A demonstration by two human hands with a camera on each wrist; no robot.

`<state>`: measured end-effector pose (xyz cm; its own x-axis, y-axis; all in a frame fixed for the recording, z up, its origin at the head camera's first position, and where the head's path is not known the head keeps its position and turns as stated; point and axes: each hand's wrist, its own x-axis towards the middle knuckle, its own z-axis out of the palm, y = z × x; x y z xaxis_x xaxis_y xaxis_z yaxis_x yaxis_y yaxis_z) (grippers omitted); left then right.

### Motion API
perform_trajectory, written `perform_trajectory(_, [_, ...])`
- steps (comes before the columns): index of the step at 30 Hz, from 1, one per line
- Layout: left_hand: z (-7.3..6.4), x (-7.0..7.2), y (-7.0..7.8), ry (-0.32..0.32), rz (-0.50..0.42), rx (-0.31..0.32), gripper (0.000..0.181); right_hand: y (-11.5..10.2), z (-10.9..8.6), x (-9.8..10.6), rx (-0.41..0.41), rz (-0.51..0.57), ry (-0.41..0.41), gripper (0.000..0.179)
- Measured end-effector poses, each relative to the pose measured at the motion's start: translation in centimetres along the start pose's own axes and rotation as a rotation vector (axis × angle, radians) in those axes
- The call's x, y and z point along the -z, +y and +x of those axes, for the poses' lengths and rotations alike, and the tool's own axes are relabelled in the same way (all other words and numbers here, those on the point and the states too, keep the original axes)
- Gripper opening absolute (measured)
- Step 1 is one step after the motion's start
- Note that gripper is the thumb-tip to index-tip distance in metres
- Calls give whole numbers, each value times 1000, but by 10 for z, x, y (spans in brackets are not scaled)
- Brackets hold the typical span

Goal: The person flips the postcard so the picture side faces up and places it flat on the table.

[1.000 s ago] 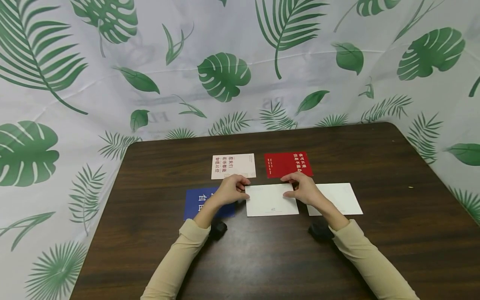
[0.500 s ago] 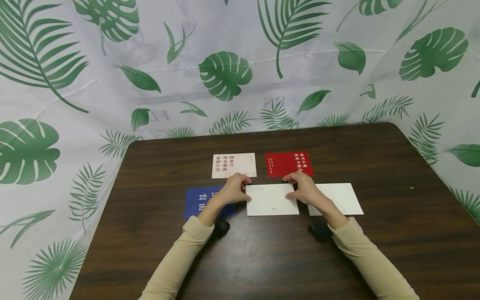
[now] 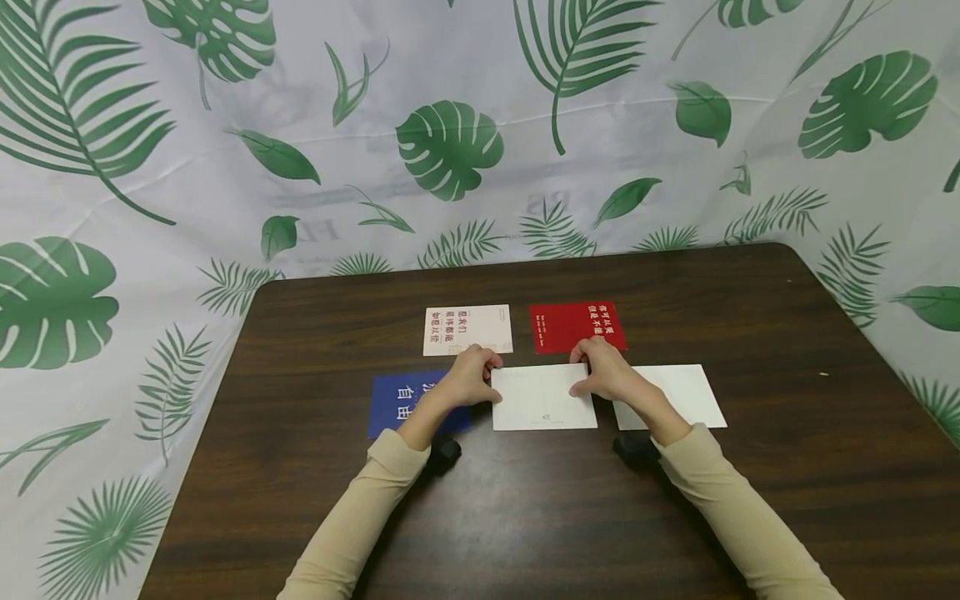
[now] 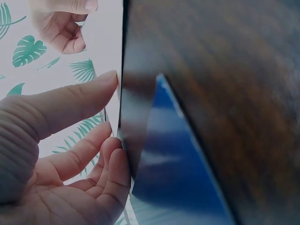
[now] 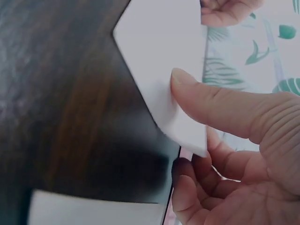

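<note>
Leaf-print cloth (image 3: 450, 150) hangs behind a dark desk (image 3: 540, 517). Middle card (image 3: 543, 404), white, sits between blue card (image 3: 388, 408) and right card (image 3: 682, 396). Left hand (image 3: 465, 382) grasps its left edge between thumb and fingers; right hand (image 3: 607, 372) pinches the right end, thumb on the face, card curving there. Pale card (image 3: 487, 327) and red card (image 3: 558, 327) lie farther back, nearer the cloth.

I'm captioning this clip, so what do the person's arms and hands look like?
Plain beige sleeves end short of the bare left hand and right hand; no gloves or rings show. A small black device shows below each wrist.
</note>
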<state>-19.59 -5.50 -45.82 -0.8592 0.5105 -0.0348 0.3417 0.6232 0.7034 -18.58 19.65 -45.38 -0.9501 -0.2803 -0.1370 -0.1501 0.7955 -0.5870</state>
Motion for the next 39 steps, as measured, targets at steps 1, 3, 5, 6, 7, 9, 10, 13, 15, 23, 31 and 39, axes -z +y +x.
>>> perform_trajectory(1, [0,0,0,0,-6,4,40,0,0,0,-6,0,-1,38])
perform_trajectory(3, [-1,0,0,2,-17,13,41,0,0,0,-13,5,-4,39])
perform_trajectory(5, [-1,0,0,7,-22,19,42,0,-1,0,-26,10,-5,40])
perform_trajectory(6, [-1,0,0,10,-23,19,43,0,-2,0,-30,12,-6,40])
perform_trajectory(7, [-1,0,0,12,-26,18,44,0,-3,0,-34,16,-8,41])
perform_trajectory(9, [-1,0,0,21,-24,4,46,-1,-4,0,-47,20,-10,41])
perform_trajectory(10, [-1,0,-1,24,-19,-5,47,-2,-4,0,-55,23,-10,42])
perform_trajectory(13, [-1,-1,-1,31,1,-27,44,-2,-5,0,-65,35,-7,41])
perform_trajectory(15, [-2,-1,-1,39,9,-40,39,-2,-6,0,-60,50,-2,38])
perform_trajectory(23, [-10,2,-1,51,-131,-57,32,7,-16,6,-20,101,12,28])
perform_trajectory(31, [-19,6,-3,48,-294,-50,26,8,-26,11,15,192,2,23])
perform_trajectory(39, [-21,14,-6,76,-356,-97,12,5,-31,18,68,265,67,14])
